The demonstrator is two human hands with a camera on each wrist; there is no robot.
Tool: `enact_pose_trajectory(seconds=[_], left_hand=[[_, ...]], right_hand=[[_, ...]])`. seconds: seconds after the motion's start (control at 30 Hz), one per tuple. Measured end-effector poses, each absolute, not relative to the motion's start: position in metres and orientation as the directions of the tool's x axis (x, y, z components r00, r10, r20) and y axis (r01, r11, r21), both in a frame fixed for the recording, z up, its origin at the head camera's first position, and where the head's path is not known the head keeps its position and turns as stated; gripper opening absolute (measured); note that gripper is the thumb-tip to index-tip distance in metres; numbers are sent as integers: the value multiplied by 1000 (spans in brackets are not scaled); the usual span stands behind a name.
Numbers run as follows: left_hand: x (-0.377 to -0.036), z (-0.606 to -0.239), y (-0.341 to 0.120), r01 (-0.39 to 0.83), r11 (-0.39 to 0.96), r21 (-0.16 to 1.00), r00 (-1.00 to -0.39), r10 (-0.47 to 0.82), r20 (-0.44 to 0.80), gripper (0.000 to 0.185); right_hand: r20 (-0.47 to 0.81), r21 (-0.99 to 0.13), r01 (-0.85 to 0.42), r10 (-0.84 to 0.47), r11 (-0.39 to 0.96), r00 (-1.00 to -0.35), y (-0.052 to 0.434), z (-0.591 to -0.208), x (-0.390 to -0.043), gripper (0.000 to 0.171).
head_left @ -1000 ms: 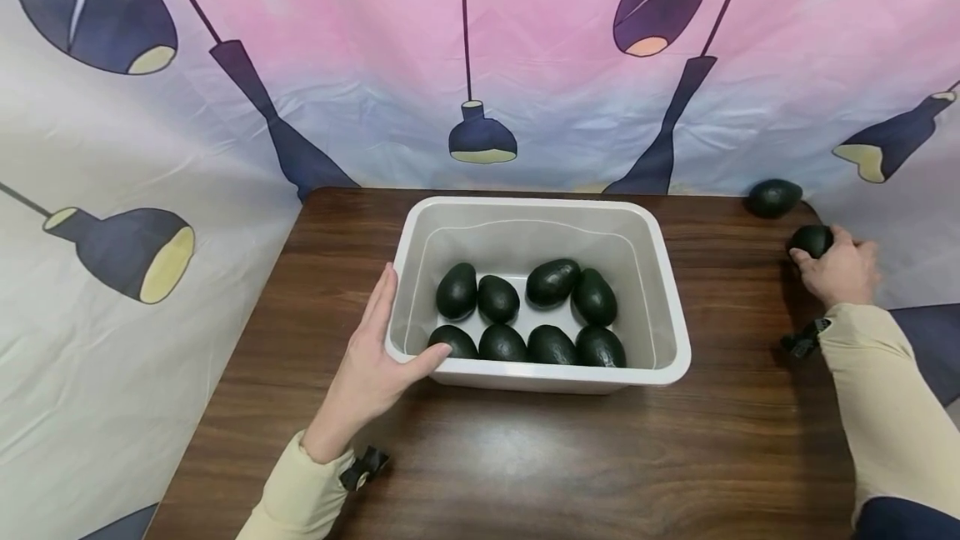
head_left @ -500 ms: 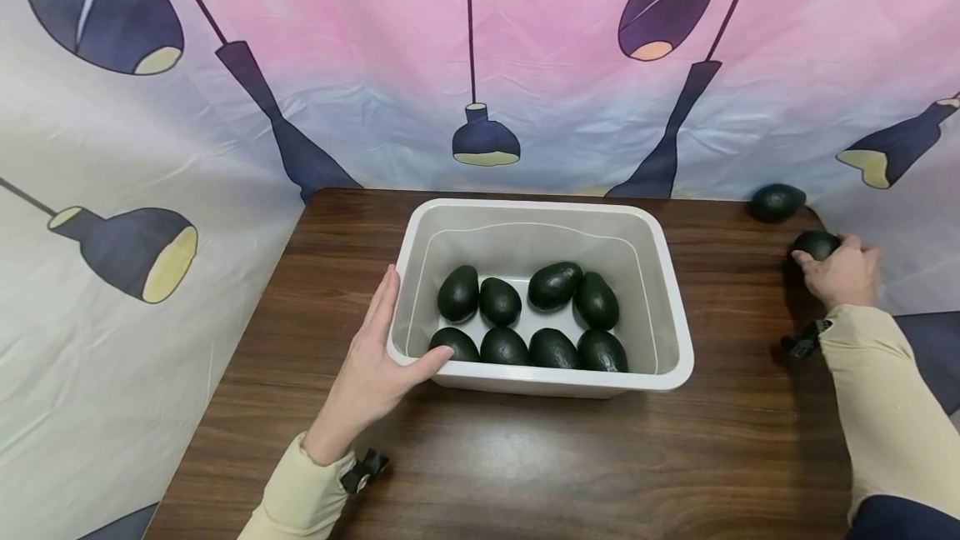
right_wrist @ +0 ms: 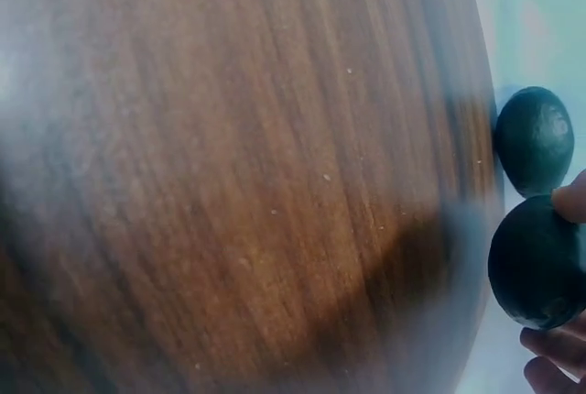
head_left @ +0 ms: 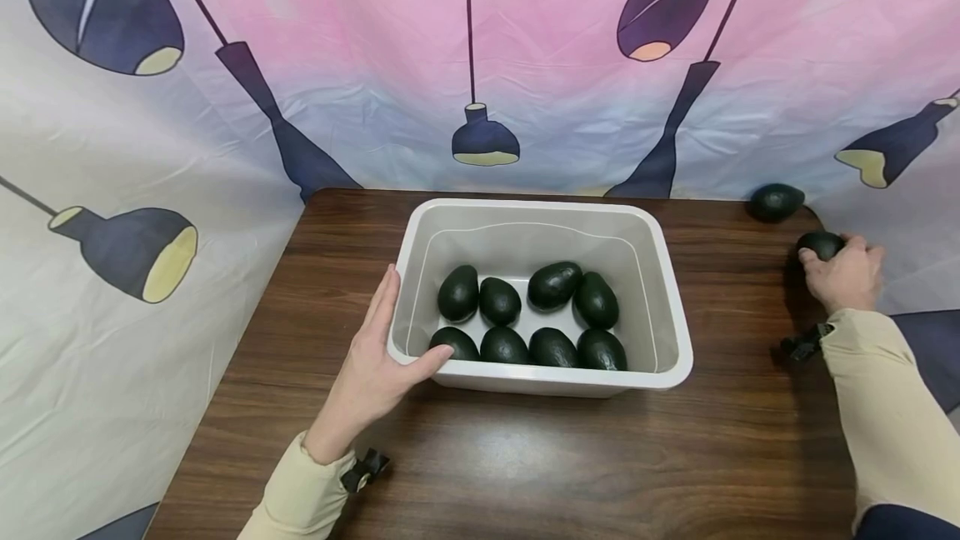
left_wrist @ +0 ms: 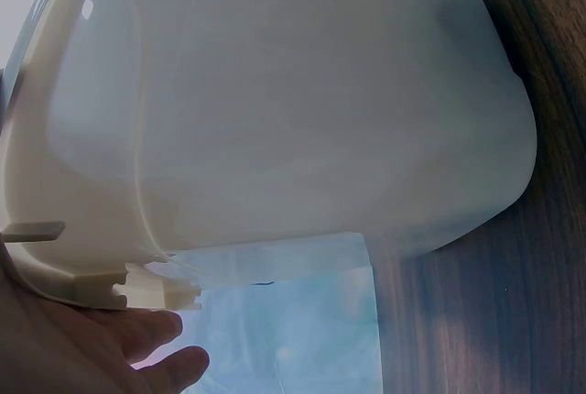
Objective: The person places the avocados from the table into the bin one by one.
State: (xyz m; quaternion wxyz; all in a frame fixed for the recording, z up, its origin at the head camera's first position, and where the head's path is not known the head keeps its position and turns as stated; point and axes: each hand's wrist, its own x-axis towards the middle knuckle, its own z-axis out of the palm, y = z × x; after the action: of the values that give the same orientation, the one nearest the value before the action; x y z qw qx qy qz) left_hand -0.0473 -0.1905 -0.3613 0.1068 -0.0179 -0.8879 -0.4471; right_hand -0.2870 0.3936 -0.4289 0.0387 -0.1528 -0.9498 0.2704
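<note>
A light grey plastic bin (head_left: 652, 298) holds several dark green avocados (head_left: 553, 285) on its floor. My left hand (head_left: 371, 369) rests at the bin's near left corner, thumb over the front rim and fingers straight along the left side. In the left wrist view those fingers (left_wrist: 156, 330) lie beside the bin's outer wall (left_wrist: 302, 119). At the table's far right corner, my right hand (head_left: 843, 275) grips an avocado (head_left: 819, 245) between thumb and fingers. Just behind it lies another avocado (head_left: 776, 202); the two overlap in the right wrist view.
The brown wood-grain table (head_left: 525, 448) stands against a hanging cloth (head_left: 360, 48) printed with lamps, at its back and sides. The bin sits in the table's middle. Each wrist wears a small black camera mount (head_left: 364, 470).
The right hand and its avocado have shifted slightly to the right and nearer me. The left hand and the bin stay where they were; the view tilts slightly.
</note>
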Motion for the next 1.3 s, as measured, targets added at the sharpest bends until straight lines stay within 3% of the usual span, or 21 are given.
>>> enact_pose_trajectory(seconds=[0.47, 0.93, 1.1, 1.3], left_hand=[[-47, -362, -191, 137, 610, 781, -973, -64, 220, 107], [-47, -360, -190, 130, 615, 778, -974, -67, 215, 107], [-47, -360, -191, 128, 619, 774, -974, -67, 216, 107], [-47, -360, -190, 134, 613, 779, -974, -65, 219, 107]], right_hand=[[168, -594, 163, 320, 788, -932, 383, -399, -277, 73], [356, -586, -36, 218, 809, -909, 346, -354, -261, 66], [447, -576, -155, 150, 803, -882, 324, -336, -250, 62], [605, -501, -376, 4, 779, -796, 296, -318, -236, 58]])
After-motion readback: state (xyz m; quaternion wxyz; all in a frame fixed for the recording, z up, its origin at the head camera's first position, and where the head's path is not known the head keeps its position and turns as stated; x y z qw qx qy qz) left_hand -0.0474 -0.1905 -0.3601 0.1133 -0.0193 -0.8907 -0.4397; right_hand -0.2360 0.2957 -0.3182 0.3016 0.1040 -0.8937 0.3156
